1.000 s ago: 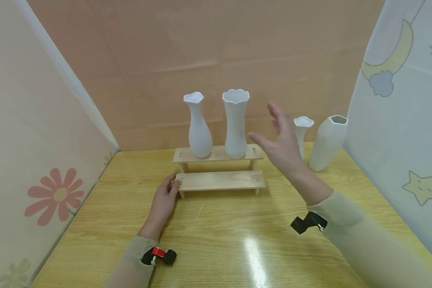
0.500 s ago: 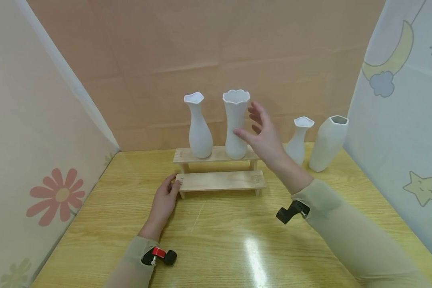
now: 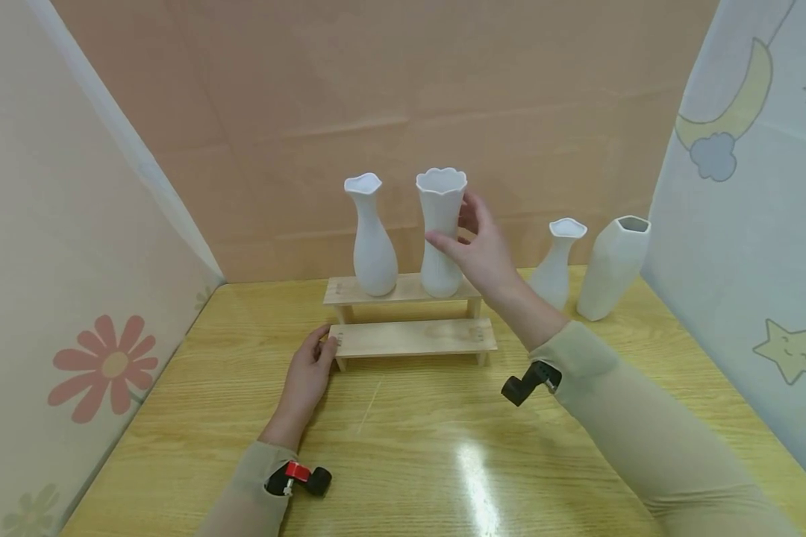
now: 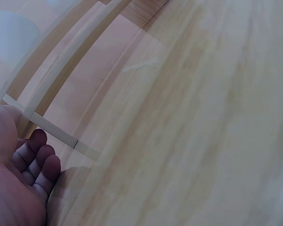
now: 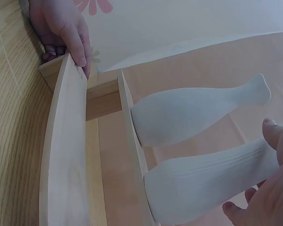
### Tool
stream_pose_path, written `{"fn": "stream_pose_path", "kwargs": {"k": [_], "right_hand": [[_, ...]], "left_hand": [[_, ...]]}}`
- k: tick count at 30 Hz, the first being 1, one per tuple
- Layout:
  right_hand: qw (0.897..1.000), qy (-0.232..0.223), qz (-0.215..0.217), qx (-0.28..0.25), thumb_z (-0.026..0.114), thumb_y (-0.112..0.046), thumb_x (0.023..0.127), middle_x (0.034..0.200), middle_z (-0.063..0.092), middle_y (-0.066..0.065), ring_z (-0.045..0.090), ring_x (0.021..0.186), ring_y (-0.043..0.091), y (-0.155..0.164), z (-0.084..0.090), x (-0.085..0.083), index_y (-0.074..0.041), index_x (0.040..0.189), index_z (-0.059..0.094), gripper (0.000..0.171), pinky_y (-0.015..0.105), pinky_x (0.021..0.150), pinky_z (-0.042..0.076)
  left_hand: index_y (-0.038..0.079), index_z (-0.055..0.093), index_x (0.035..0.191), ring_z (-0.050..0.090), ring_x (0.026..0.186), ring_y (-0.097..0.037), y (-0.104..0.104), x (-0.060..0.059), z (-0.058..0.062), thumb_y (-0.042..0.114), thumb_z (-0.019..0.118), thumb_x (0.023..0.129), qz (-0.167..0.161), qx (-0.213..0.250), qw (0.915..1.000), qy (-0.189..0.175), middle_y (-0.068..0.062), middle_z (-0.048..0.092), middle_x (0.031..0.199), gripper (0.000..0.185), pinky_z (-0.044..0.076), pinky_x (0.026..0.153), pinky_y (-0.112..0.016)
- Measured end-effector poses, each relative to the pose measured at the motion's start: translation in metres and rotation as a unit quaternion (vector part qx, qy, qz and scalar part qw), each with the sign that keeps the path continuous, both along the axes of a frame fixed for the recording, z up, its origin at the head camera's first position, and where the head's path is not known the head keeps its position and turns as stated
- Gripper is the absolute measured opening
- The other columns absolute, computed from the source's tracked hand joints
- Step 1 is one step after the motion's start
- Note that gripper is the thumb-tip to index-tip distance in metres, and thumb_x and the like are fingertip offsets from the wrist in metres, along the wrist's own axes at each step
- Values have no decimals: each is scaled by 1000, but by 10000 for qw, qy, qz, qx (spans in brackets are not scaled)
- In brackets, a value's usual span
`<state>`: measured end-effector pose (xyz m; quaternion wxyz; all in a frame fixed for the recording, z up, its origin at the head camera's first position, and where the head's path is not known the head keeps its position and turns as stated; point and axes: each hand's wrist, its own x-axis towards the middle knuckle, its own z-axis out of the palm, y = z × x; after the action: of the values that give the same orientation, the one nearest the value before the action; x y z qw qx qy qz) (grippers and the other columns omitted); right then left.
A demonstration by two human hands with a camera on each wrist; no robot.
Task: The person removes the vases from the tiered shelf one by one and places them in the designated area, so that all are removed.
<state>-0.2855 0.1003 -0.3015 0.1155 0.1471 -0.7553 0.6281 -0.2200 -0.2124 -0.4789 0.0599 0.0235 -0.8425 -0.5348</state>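
A white vase with a scalloped rim [image 3: 439,209] stands upright on the upper step of a two-step wooden display stand [image 3: 410,339]. My right hand [image 3: 485,257] grips its upper half from the right, thumb across the front and fingers behind. In the right wrist view, parts of the fingers are hidden by the vase [image 5: 203,183]. Left of it on the same step stands a slender-necked white vase [image 3: 375,250]. My left hand [image 3: 309,367] holds the lower step's left end; in the right wrist view the thumb lies on the board and the fingers curl at its edge.
On the table [image 3: 403,455] to the right stand a small flared-neck vase [image 3: 553,272], partly behind my right forearm, and a faceted white vase [image 3: 613,268]. A peach cloth [image 3: 295,134] hangs behind, with patterned cloths at both sides.
My right hand has moved left from the space beside the stand to the scalloped vase and closed around it. The left hand has stayed at the stand's end.
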Motion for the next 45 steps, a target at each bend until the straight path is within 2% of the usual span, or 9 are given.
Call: {"fn": "stream_pose_path", "kwargs": {"k": [4,10,17,24,31,34,45], "right_hand": [[9998,-152,37,-107,84,-28,86,137,53,3,49,127,19,-2,3,1,-25,155,33,86,42,107,41],[9995,-314,29,-58,80,-20,90,139,51,11,48,128,25,-8,20,20,-14,157,31,83,45,108,39],[9993,-356,-65,74,78,-19,91,140,52,11,49,128,25,-11,24,26,-11,155,34,78,47,108,40],[9988,-453,-131,140,78,-21,92,142,51,10,49,129,26,-11,22,24,-12,154,36,76,48,107,40],[9989,-400,-208,123,80,-30,89,140,52,4,50,127,21,-7,0,-1,-21,153,39,77,50,106,42],[9990,-338,-243,133,81,-33,88,138,54,2,51,125,20,-7,-3,-4,-23,152,40,76,50,104,43],[9990,-339,-275,53,81,-40,87,137,52,0,50,125,20,-4,-5,2,-22,150,42,77,49,103,44]], "left_hand": [[17,46,151,49,76,-22,1,0,0,48,48,106,4,-11,10000,20,-7,54,91,55,43,65,-34],[17,47,150,48,74,-22,1,0,0,47,48,106,14,-7,10000,68,-7,53,88,53,42,62,-33],[17,45,152,49,77,-22,1,0,0,49,47,106,-10,-24,10000,15,-8,55,93,56,43,65,-33],[16,46,151,50,79,-21,1,-1,0,48,48,106,9,1,10000,21,-8,57,95,56,44,67,-34],[15,45,152,50,76,-22,1,-1,0,49,48,106,4,48,10000,14,-8,56,93,57,43,64,-33],[15,45,152,49,76,-22,1,-1,0,48,48,106,8,61,10000,17,-8,56,92,57,43,64,-32],[16,45,152,53,83,-21,3,-1,1,46,47,107,-3,28,10000,-19,-8,60,99,54,45,70,-34]]}}
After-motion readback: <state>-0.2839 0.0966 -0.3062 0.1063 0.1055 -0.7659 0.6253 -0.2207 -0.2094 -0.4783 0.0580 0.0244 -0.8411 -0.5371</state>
